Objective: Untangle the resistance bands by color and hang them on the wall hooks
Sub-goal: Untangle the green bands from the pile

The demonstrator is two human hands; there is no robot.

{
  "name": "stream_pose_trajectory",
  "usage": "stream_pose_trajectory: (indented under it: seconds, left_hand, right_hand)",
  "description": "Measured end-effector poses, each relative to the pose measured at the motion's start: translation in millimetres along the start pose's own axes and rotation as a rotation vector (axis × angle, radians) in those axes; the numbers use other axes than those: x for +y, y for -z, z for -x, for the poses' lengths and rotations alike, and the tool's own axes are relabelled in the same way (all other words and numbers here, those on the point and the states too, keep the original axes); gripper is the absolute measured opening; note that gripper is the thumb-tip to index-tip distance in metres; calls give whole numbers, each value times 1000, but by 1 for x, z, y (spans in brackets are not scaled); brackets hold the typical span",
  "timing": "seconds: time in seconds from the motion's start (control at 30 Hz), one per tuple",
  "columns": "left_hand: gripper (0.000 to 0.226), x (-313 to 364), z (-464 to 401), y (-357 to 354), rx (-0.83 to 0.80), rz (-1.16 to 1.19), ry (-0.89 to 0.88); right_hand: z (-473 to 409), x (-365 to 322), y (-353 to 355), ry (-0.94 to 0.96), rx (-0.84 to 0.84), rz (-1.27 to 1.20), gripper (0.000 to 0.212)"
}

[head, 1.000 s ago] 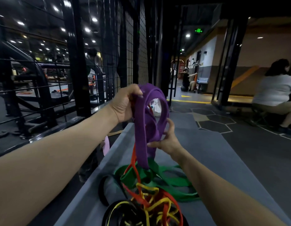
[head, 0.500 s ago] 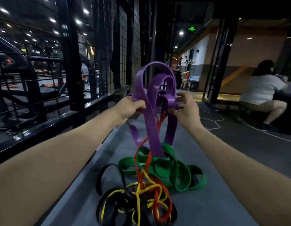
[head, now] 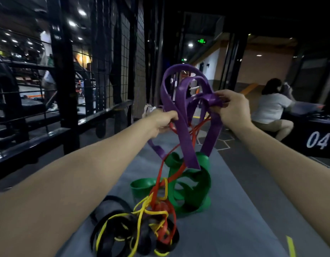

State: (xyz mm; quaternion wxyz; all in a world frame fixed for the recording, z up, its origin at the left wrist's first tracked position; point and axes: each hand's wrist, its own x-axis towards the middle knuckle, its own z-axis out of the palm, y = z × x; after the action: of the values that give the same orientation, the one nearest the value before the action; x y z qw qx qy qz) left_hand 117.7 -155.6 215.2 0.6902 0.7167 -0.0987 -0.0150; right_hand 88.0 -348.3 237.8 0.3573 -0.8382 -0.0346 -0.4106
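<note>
Purple band (head: pixel 180 115) loops rise in the middle of the view, held up between both hands above a grey mat (head: pixel 234 210) on the floor. Its wide arcs stand higher than the hands, and its lower strands hang down into the pile beneath. The left hand (head: pixel 161 120) is closed around a strand on the band's left side, fingers curled, with a thin red band (head: pixel 161 175) passing by its knuckles. The right hand (head: pixel 232 106) pinches a folded bunch of the purple band between thumb and fingertips at the band's right side.

The red band runs from near the hands down through the tangle. Below the purple strands, a wide green band (head: pixel 195 184) lies in thick coils on the mat, partly lifted where the purple ends dip into it. Nearer the camera, a yellow band (head: pixel 142 214) and a black band (head: pixel 112 236) are knotted together with the lower part of the red one, resting on the mat.

A black wire-mesh fence (head: pixel 123 58) stands along the left of the mat. To the right, a person in a white top (head: pixel 269 108) sits well apart from the bands, beside a dark box marked "04" (head: pixel 318 140).
</note>
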Motion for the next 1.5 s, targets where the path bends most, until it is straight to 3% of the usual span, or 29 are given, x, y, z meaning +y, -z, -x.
stream_pose_trajectory:
  seconds: [0.27,0.7,0.9,0.97,1.07,1.13,1.2,1.3,1.37,1.5]
  left_hand:
    - [15,-3,-7,-51,-151,71,48]
    - [16,-74,3,97,294,-53,263]
    - [14,-131,20,154,435,-238,418]
    - [6,-153,22,162,403,-341,461]
    - [39,-177,18,164,347,-806,545]
    - [59,-179,18,150,362,-947,485]
    - [67,-180,15,133,313,-984,306]
    - [43,-192,-1,106,107,-1000,24]
    - [38,-199,-10,89,4,-978,11]
    - [54,-219,-17,67,-166,-990,28]
  right_hand:
    - [-3,12,41,-59,34,177,35]
    - [50,-29,-129,-39,-355,122,34]
    - [84,-31,-198,-3,-708,33,42]
    - [90,-15,-198,-37,-756,48,42]
    - [97,32,-186,-147,-810,181,39]
    - [103,68,-178,-217,-856,281,42]
    - [112,97,-172,-293,-891,320,47]
    - [124,125,-171,-319,-920,369,54]
    - [131,138,-174,-334,-964,405,57]
    - [142,167,-186,-282,-916,479,50]
